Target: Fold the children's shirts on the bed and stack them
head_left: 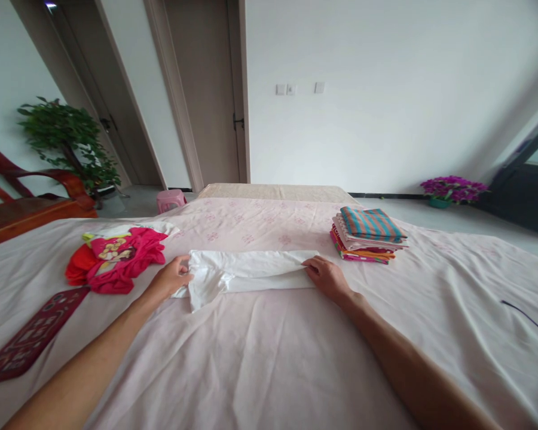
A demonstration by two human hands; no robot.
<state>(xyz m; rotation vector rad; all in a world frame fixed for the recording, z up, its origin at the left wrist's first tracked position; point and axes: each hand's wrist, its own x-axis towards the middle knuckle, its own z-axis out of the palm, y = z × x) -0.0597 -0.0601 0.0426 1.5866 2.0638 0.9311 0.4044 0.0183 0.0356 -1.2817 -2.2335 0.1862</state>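
A white garment lies folded into a long strip across the pale, flower-printed sheet. At its left end, a small flap like a sleeve hangs toward me. My left hand pinches the strip's left end, fingers closed on the cloth. My right hand grips the upper fold near the right end, thumb and fingers pressed together. Left of my left hand is a loose heap of clothes, with a pink printed shirt and a red piece. Beyond my right hand stands a stack of folded clothes, striped cloth on top.
A dark red patterned mat lies at the left. Behind the sheet's edge are a pink stool, a wooden armchair and a leafy plant. Purple flowers stand on the floor at the right. Thin dark cords lie at the right edge.
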